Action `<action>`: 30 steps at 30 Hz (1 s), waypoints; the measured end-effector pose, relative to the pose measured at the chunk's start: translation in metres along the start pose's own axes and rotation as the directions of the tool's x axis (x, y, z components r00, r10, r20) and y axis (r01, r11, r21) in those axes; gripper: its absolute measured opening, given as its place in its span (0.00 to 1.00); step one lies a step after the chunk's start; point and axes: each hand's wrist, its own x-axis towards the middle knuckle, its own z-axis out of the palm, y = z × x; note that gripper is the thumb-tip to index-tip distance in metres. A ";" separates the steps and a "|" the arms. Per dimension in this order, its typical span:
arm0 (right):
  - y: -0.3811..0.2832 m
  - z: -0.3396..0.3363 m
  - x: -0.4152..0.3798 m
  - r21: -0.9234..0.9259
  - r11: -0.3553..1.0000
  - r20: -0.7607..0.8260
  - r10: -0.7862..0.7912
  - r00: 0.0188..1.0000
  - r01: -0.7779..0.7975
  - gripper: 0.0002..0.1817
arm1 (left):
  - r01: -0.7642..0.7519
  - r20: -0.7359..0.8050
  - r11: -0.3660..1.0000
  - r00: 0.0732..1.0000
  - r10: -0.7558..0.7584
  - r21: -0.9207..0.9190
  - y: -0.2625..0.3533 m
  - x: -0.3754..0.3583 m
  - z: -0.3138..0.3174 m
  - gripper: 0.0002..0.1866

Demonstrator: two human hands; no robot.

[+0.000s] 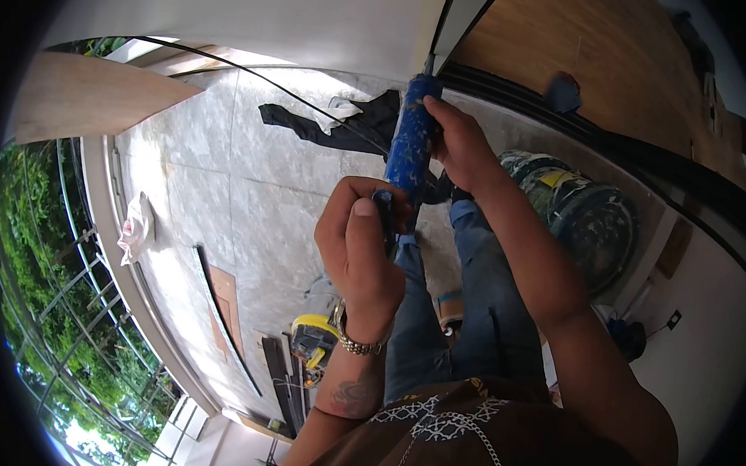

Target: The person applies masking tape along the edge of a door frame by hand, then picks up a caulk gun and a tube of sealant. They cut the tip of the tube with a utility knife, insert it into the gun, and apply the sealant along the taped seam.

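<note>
A blue, paint-spattered caulking gun (pixel 411 133) points away from me, its nozzle (pixel 429 64) right at the narrow joint between the white wall (pixel 315 22) and a dark frame (pixel 480 76). My left hand (pixel 361 237), with a metal watch at the wrist, is wrapped around the handle end. Farther forward, my right hand (pixel 462 145) grips the side of the barrel, thumb lying along it. Part of the handle is hidden behind my left fingers.
A dark garment (pixel 353 125) lies on the grey tiled floor (pixel 196 179) ahead. Paint-splashed buckets (pixel 593 234) stand at my right. Near my left wrist sits a yellow-and-black tool (pixel 313 337). A black cable (pixel 271 87) crosses in front, and railings (pixel 71 282) line the left.
</note>
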 end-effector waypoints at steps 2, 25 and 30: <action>0.000 0.000 -0.001 -0.014 1.000 -0.020 0.010 1.000 -0.011 0.19 | -0.007 -0.012 1.000 1.000 0.008 0.027 0.002 -0.002 0.000 0.27; -0.021 0.013 -0.030 -0.075 0.997 0.032 -0.013 0.999 0.015 0.19 | 0.018 -0.038 0.999 0.999 -0.017 0.027 0.033 -0.022 -0.005 0.22; -0.026 0.019 -0.038 -0.066 0.997 0.041 -0.023 0.999 0.025 0.18 | -0.064 -0.068 0.989 0.995 0.074 0.134 0.038 -0.022 -0.001 0.27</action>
